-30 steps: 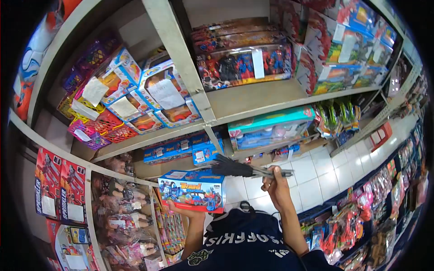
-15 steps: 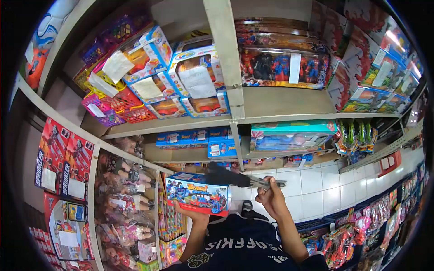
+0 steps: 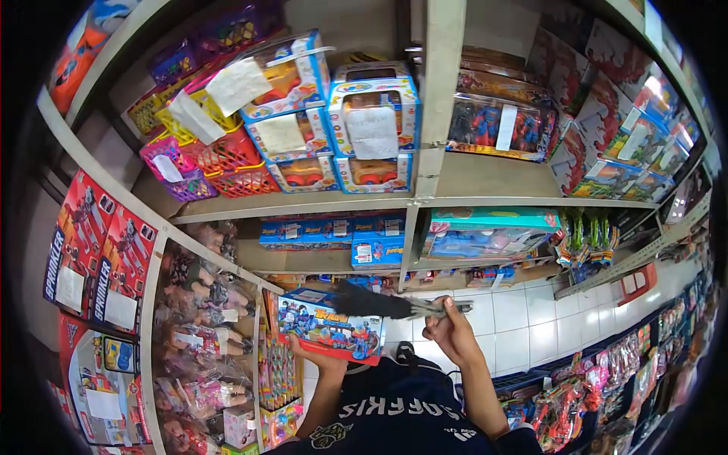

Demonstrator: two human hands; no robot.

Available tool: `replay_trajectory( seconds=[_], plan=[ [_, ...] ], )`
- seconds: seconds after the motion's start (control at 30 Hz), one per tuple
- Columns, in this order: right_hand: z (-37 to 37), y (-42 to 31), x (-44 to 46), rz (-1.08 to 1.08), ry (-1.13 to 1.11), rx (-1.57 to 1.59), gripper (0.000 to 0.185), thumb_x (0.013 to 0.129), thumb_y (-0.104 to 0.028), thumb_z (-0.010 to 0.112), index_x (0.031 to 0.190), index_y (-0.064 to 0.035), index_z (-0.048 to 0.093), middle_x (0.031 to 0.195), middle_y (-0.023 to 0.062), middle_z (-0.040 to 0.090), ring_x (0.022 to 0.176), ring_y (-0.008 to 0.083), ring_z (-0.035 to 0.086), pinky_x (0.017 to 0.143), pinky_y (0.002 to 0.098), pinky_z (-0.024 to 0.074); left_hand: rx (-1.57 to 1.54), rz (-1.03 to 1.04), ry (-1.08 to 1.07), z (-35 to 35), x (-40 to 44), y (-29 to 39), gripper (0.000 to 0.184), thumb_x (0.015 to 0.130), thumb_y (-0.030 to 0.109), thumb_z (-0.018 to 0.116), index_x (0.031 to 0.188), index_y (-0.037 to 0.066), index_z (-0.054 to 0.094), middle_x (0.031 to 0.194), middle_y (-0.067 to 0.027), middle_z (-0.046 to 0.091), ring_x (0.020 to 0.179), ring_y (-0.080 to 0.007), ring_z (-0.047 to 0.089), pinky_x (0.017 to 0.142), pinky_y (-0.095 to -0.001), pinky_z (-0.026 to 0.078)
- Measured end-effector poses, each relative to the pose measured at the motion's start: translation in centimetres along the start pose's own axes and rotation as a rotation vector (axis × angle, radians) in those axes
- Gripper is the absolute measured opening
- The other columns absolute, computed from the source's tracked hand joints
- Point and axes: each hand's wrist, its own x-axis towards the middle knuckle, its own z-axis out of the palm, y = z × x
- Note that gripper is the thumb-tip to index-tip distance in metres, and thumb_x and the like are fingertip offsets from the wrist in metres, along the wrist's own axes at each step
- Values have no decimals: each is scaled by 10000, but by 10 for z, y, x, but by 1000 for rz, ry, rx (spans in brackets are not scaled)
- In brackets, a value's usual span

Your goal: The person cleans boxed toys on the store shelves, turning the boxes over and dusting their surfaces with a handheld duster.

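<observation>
My left hand [image 3: 322, 358] grips a blue and red toy train box [image 3: 322, 334] by its lower edge, with its printed front turned up. My right hand [image 3: 450, 331] is closed round the thin handle of a black feather duster [image 3: 373, 305]. The duster's dark, blurred head reaches left across the upper right part of the box and hides some of its lettering. Whether the bristles touch the cardboard I cannot tell. Behind, on the lower shelf, stand similar blue train boxes [image 3: 377, 252].
Metal shelving [image 3: 303, 203] runs ahead, with boxed toy vehicles [image 3: 371, 129], plastic baskets [image 3: 235, 163] and figure sets [image 3: 500, 125]. Bagged dolls [image 3: 205, 341] fill the left shelves. White floor tiles [image 3: 523, 318] and hanging toy packs [image 3: 569, 402] lie to the right.
The duster has moved left, farther over the train box. My left hand keeps hold of the box, which is tilted slightly more. The shelves have shifted in view as my head turned.
</observation>
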Motion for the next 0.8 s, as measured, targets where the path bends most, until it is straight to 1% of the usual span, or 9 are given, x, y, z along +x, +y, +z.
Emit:
replay_trajectory(
  seconds=[0.07, 0.13, 0.23, 0.37, 0.5, 0.57, 0.63, 0.7, 0.8],
  plan=[
    [9, 11, 0, 17, -10, 36, 356, 1013, -427, 497, 1105, -85, 527, 802, 98, 583, 670, 150, 489, 657, 309, 411, -10, -13, -5, -5, 3, 12, 818, 886, 683, 365, 1472, 114, 320, 1419, -148, 425, 1299, -344, 443, 1073, -522, 364],
    [20, 25, 6, -65, 152, -129, 353, 998, -441, 519, 1078, -97, 541, 772, 73, 595, 648, 147, 493, 636, 300, 404, -5, -22, -7, -10, 7, 26, 820, 886, 684, 370, 1471, 111, 320, 1404, -145, 435, 1287, -342, 453, 1064, -514, 376],
    [40, 49, 6, -47, 103, -117, 357, 1001, -446, 513, 1077, -99, 542, 777, 76, 596, 668, 147, 498, 647, 305, 405, 1, -21, 4, -37, 22, 42, 813, 888, 682, 386, 1463, 110, 328, 1389, -137, 445, 1269, -336, 463, 1054, -506, 381],
    [83, 72, 9, -33, 83, -245, 358, 1017, -428, 484, 1109, -84, 521, 804, 86, 598, 495, 86, 383, 450, 223, 291, 96, -76, -118, -103, 35, 57, 814, 865, 667, 446, 1438, 95, 360, 1356, -117, 467, 1244, -331, 476, 1043, -494, 388],
    [124, 98, 20, -173, 45, -485, 346, 1027, -407, 467, 1134, -80, 506, 811, 103, 590, 484, 81, 366, 440, 227, 292, 114, -118, -174, -120, 41, 82, 772, 782, 571, 542, 1328, 31, 461, 1263, -143, 559, 1133, -312, 574, 966, -457, 476],
    [139, 111, 22, -144, -43, -230, 334, 1030, -396, 464, 1124, -81, 524, 810, 115, 591, 484, 84, 378, 436, 229, 292, 52, -167, -213, -138, 46, 90, 761, 782, 562, 543, 1320, 29, 470, 1250, -141, 572, 1124, -311, 582, 967, -456, 479],
    [149, 126, 26, -169, -73, -230, 328, 1031, -399, 461, 1122, -89, 523, 804, 120, 590, 490, 92, 398, 449, 230, 305, -19, -233, -252, -159, 52, 97, 745, 781, 545, 551, 1309, 24, 482, 1246, -138, 584, 1125, -301, 588, 974, -453, 479],
    [152, 141, 29, -235, -1, -455, 323, 1029, -405, 463, 1112, -97, 511, 788, 118, 583, 491, 100, 409, 465, 233, 323, -22, -224, -280, -163, 51, 105, 740, 781, 535, 559, 1309, 22, 482, 1244, -136, 585, 1127, -298, 589, 975, -451, 480],
    [157, 160, 20, -191, -57, -283, 325, 1026, -408, 469, 1114, -98, 511, 781, 120, 581, 495, 107, 414, 482, 246, 341, -11, -225, -345, -169, 53, 126, 733, 781, 509, 587, 1315, 19, 477, 1241, -134, 589, 1127, -287, 592, 974, -439, 486]
  ],
)
